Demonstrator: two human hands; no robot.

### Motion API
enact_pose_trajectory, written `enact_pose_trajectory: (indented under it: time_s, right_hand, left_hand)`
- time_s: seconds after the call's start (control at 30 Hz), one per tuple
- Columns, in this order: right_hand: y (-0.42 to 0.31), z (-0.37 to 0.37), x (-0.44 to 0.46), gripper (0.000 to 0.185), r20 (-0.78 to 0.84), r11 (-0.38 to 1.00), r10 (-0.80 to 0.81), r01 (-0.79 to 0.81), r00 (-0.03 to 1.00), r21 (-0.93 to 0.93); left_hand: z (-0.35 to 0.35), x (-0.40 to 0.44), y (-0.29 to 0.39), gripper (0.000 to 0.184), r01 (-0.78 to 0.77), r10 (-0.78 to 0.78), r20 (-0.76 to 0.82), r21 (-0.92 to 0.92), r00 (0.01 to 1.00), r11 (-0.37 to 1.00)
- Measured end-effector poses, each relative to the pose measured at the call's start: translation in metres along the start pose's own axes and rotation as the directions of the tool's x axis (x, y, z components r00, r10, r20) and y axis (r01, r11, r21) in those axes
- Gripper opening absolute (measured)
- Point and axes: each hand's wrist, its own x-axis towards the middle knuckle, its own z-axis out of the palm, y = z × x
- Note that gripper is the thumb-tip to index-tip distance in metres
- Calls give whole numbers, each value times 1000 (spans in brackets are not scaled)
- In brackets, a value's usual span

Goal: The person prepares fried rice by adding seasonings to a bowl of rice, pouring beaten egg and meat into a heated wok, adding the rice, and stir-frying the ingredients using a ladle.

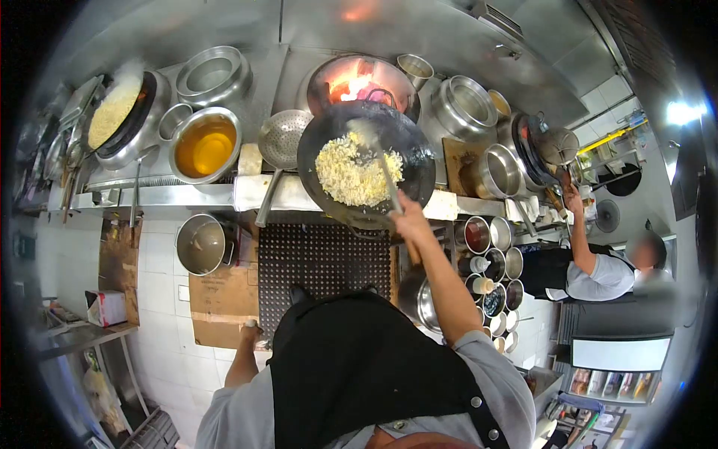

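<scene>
Ladle (387, 178): likely stiff, light, best held by its wooden handle (413, 253); your right hand (409, 217) wraps around it. Your left hand (252, 331): grip unclear.

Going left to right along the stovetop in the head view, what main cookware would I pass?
Dark wok heaped with pale grains, metal bowl of amber liquid, perforated skimmer, black wok of yellow-flecked rice, metal pot.
</scene>
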Motion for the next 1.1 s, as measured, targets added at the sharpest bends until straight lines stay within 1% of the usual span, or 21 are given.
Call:
enact_pose_trajectory:
  time_s: [0.07, 0.1, 0.13, 0.2, 0.27, 0.33, 0.37, 0.47, 0.53, 0.57, 0.6, 0.63, 0.67, 0.7, 0.77, 0.83, 0.9, 0.93, 1.0, 1.07, 1.1]
  right_hand:
    - [22, 9, -24, 69, 43, 927, -343, 345, 938, -147]
    - [19, -5, -46, 71, 146, 934, -251, 279, 957, -222]
    - [12, -26, -67, 73, 239, 929, -147, 217, 960, -300]
    - [46, -72, -84, 75, 297, 888, -207, 306, 932, -343]
    - [39, -115, -103, 74, 291, 860, -253, 353, 922, -369]
    - [41, -131, -105, 73, 279, 829, -309, 402, 909, -390]
    - [44, -129, -100, 72, 211, 846, -392, 441, 895, -299]
    - [58, -110, -59, 72, 125, 856, -453, 470, 883, -218]
    - [67, -100, -25, 72, 196, 825, -335, 388, 922, -411]
    - [67, -106, -22, 72, 201, 828, -335, 389, 921, -403]
    - [60, -114, -18, 72, 234, 822, -292, 369, 927, -434]
    - [55, -120, -11, 72, 264, 811, -252, 352, 931, -467]
    - [59, -122, -5, 72, 269, 811, -259, 360, 928, -462]
    - [68, -121, -1, 71, 240, 858, -292, 365, 926, -361]
    - [80, -115, 18, 70, 163, 883, -367, 398, 916, -250]
    - [81, -101, 45, 70, 123, 885, -396, 414, 910, -212]
    - [77, -85, 59, 71, 69, 896, -384, 389, 921, -215]
    - [78, -82, 55, 71, 78, 893, -389, 396, 918, -213]
    - [88, -79, 29, 71, 216, 864, -346, 400, 913, -307]
    - [97, -103, -13, 72, 401, 870, -301, 422, 865, -257]
    - [107, -118, -27, 72, 400, 869, -303, 423, 865, -257]
  left_hand:
    - [-3, -15, 8, 58, 85, -120, -68, -384, 990, 920]
    - [9, -24, 22, 48, 134, -359, -286, -586, 889, 799]
    - [5, -25, 22, 48, 135, -365, -294, -586, 883, 799]
    - [4, -25, 14, 41, 71, -214, -242, -491, 946, 868]
    - [-2, -50, 50, 34, 144, -312, -284, -488, 906, 861]
    - [5, -62, 66, 32, 68, -182, -359, -307, 915, 949]
    - [18, -55, 68, 30, 3, 22, -323, 75, 946, 997]
    - [51, -51, 97, 31, -1, -52, -291, -178, 955, 984]
    - [76, -47, 115, 30, 70, -55, -271, 48, 961, 996]
    - [70, -61, 132, 33, -60, 86, -131, 186, 988, 981]
    - [70, -70, 148, 33, -51, 78, -138, 187, 987, 981]
    - [68, -76, 163, 35, 44, -99, -225, -236, 969, 971]
    - [69, -77, 175, 38, 91, -290, -225, -622, 930, 777]
    - [68, -77, 185, 38, 99, -297, -224, -621, 928, 777]
    - [64, -69, 211, 41, -229, -93, -376, -723, 922, 651]
    - [-35, -168, 322, 35, -103, -248, -199, -930, 948, 354]
    - [-60, -174, 360, 28, -243, -150, -301, -917, 942, 317]
    - [-79, -185, 383, 23, -273, -78, -288, -948, 954, 163]
    - [-92, -173, 403, 27, -257, -29, -260, -963, 965, 87]
    - [-114, -183, 431, 48, -279, 97, -289, -954, 952, -111]
    - [-127, -193, 441, 48, -280, 98, -291, -953, 952, -111]
